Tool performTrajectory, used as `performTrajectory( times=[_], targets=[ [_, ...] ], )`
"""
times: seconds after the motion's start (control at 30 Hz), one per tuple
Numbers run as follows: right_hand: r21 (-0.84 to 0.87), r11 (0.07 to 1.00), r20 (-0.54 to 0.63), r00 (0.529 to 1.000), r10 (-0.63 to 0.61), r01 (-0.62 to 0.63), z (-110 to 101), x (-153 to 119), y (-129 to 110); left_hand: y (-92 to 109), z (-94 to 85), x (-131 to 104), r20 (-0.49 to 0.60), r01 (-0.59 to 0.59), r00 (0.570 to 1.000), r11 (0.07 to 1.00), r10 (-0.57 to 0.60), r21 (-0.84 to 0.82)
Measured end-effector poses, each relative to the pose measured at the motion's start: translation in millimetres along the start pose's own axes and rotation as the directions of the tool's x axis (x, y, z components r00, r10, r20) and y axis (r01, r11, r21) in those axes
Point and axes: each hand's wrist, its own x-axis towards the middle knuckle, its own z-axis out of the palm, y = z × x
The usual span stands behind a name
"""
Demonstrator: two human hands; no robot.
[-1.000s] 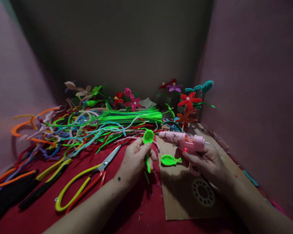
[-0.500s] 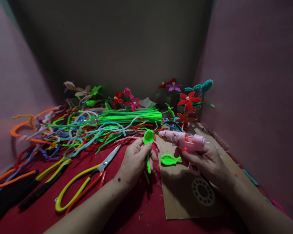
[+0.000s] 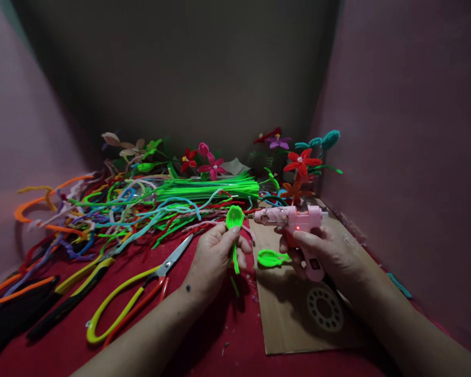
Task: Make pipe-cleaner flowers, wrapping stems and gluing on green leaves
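Note:
Between the thumb and fingers of my left hand [image 3: 214, 255] is a bright green pipe-cleaner leaf [image 3: 234, 218], its cupped oval end up and its stem hanging below the thumb. My right hand [image 3: 325, 251] is wrapped round a pink glue gun [image 3: 286, 217] with a small red light lit. The nozzle points left, close to the leaf's edge; whether it touches I cannot tell. A second green pipe-cleaner leaf [image 3: 272, 257] lies on the brown board [image 3: 277, 330] below the gun, near my right fingers.
Yellow-and-red scissors [image 3: 165, 269] and yellow-and-black pliers [image 3: 70, 296] lie on the red cloth [image 3: 204, 345] at left. Behind them spreads a tangle of coloured pipe cleaners [image 3: 141, 209], with a green bundle [image 3: 215, 187]. Pipe-cleaner flowers [image 3: 301, 162] stand at the back. A white ring with holes [image 3: 325, 310] is on the board.
The glue gun has turned, bringing its handle and switch more into view. The leaf has shifted slightly left and up with my left hand.

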Motion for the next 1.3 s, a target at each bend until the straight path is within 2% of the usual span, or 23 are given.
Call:
performTrajectory(
  times=[0.13,0.33,0.47,0.57,0.73,0.87,1.03,1.3],
  targets=[
    [0.163,0.984,0.07,0.995,0.068,-0.079,-2,3,2,1,0.2,0,-0.007,-0.003,1.0,1.0,0.003,0.0],
    [0.155,0.987,0.033,0.999,0.036,-0.041,2,-4,-4,1,0.7,-1,-0.003,-0.01,1.0,1.0,0.01,-0.007],
    [0.159,0.987,0.085,0.996,0.006,-0.02,4,-5,-4,1,0.1,-1,-0.007,-0.026,1.0,1.0,0.026,-0.009],
    [0.14,0.99,0.076,0.997,-0.017,0.006,4,-5,-1,1,-0.3,-2,-0.022,-0.011,1.0,1.0,0.011,-0.011],
    [0.112,0.993,0.073,0.997,0.013,-0.021,0,-5,8,0,-0.7,-2,0.004,0.017,1.0,1.0,-0.017,0.002],
    [0.038,0.999,0.09,0.995,-0.033,0.03,-1,-4,11,0,-0.2,-1,0.003,0.035,0.999,0.999,-0.035,0.024],
    [-0.088,0.989,0.054,0.992,-0.117,0.121,3,-6,7,2,1.7,-3,0.02,0.057,0.998,0.998,-0.057,0.028],
    [-0.105,0.983,0.056,0.988,-0.145,0.15,1,-8,12,4,3.2,-5,0.017,0.056,0.998,0.997,-0.056,0.048]
  ],
)
